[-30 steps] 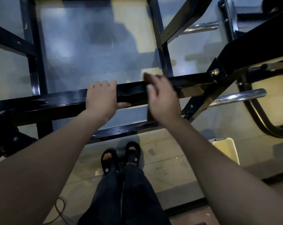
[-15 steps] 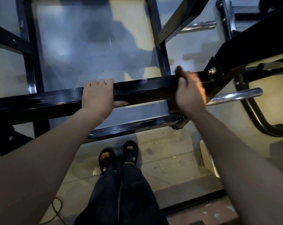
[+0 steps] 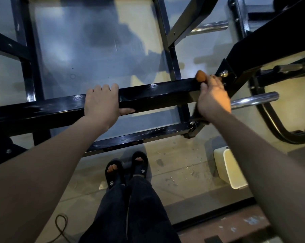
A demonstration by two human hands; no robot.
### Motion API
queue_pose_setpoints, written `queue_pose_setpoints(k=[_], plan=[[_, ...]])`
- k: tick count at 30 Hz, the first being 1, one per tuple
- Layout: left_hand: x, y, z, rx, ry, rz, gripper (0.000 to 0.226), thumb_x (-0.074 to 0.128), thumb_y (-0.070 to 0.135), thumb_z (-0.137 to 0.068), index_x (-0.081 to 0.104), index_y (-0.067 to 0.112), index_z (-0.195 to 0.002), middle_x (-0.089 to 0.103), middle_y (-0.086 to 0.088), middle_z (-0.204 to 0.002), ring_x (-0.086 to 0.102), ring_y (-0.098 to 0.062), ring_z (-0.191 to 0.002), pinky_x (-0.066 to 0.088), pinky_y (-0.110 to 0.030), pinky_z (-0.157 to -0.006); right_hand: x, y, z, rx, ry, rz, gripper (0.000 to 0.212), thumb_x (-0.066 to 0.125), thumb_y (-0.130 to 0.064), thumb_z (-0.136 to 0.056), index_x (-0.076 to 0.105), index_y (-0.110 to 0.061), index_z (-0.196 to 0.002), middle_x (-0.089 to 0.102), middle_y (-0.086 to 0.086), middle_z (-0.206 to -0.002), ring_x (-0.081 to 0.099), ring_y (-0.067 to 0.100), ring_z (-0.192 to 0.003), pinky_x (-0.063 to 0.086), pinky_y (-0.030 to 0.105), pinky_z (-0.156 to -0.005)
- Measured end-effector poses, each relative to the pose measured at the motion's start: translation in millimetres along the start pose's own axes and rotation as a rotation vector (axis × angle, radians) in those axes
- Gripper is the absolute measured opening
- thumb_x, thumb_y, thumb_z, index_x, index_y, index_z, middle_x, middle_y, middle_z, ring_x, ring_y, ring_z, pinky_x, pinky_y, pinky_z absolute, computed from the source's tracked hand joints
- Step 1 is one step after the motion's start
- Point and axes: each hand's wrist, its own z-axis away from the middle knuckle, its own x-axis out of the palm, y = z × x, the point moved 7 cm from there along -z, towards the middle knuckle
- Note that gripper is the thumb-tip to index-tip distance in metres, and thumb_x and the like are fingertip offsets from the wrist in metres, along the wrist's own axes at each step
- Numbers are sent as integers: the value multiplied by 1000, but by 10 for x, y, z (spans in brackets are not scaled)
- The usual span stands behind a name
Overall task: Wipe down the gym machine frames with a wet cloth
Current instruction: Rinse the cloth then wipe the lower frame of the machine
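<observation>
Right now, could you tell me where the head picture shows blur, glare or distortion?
Head view: the right hand and its brown cloth are motion-blurred; the left hand is sharp. Glare streaks the glossy black bar and the chrome peg. Wide-angle distortion stretches both forearms near the edges.

The frame is glossy black, the cloth orange-brown at two o'clock, the bucket cream, the sandals black.
</observation>
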Motion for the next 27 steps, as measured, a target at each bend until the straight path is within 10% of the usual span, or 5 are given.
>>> queue_pose_setpoints(k=[7,10,14,22,27], plan=[[-38,8,9,-9,7,66,73,60,83,-75,34,17,-94,59,-12,-96,56,-35,-93,37,-42,-78,422,-851,583,-679,-231,97,47,33,-42,-112,33,-40,-158,24,-15,-168,64,23,-118,57,47,-91],[-30,11,5,-3,8,52,74,56,84,-75,33,17,-95,56,-11,-93,55,-35,-93,37,-41,-78,137,-431,102,-567,-162,249,44,31,-39,-112,29,-46,-155,16,-16,-170,65,22,-103,57,43,-81],[-7,2,11,1,12,29,75,54,85,-75,33,17,-95,59,-12,-97,56,-34,-93,38,-41,-80,-197,131,-342,-38,-61,304,46,30,-31,-113,32,-29,-159,14,-8,-172,50,37,-137,41,49,-110],[-21,1,6,2,11,50,75,57,85,-74,36,16,-94,55,-10,-89,56,-34,-88,37,-42,-77,399,-838,496,-664,-212,146,46,32,-35,-113,33,-33,-159,24,-13,-169,66,25,-113,58,46,-88],[-23,8,5,4,24,40,76,55,86,-73,34,15,-92,43,-6,-83,56,-34,-88,37,-41,-77,-40,-141,-137,-407,-113,282,44,30,-38,-112,27,-50,-154,36,-9,-163,66,29,-114,55,44,-89]])
